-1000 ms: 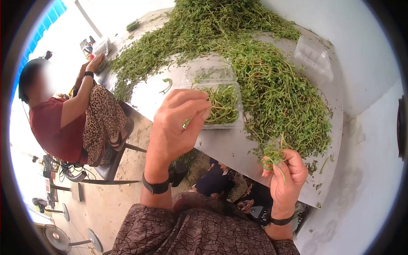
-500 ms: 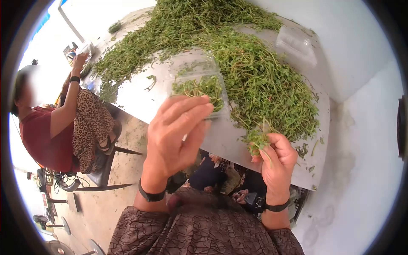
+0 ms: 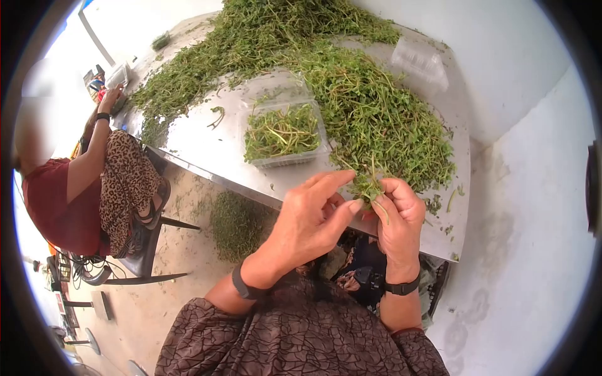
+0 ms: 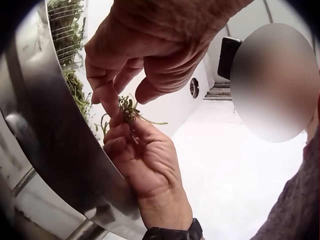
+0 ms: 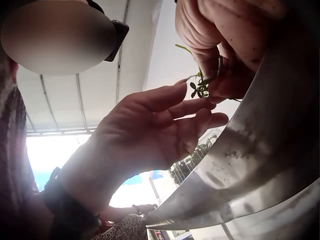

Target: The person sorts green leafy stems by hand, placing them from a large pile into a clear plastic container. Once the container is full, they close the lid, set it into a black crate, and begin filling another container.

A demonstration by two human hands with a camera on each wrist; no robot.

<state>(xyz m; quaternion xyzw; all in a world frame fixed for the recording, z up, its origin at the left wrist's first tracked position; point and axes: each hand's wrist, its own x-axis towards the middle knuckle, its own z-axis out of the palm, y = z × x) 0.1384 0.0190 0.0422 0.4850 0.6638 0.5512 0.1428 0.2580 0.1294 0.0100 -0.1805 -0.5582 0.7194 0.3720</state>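
Observation:
My right hand (image 3: 401,213) pinches a small bunch of leafy green sprigs (image 3: 367,186) between thumb and fingers, just over the table's front edge. Facing it, my left hand (image 3: 313,216) has its thumb and forefinger spread apart, with their tips right at the leaves. In the right wrist view small rounded leaves (image 5: 199,90) show beside the left thumb tip, and a thin stem (image 4: 159,122) sticks out in the left wrist view. Beyond the hands stands a clear plastic box (image 3: 290,161), lid folded back, filled with similar greens. To its right lies a heap of loose greens (image 3: 389,125).
A larger pile of greens (image 3: 269,37) covers the back of the metal table (image 3: 194,138). An empty clear box (image 3: 420,66) lies near the wall at right. Another person (image 3: 56,194) sits at left on a chair. More greens (image 3: 235,225) lie below the table.
My left hand has come down and right from in front of the plastic box to the sprigs in my right hand. The box now shows fully. The head view has shifted.

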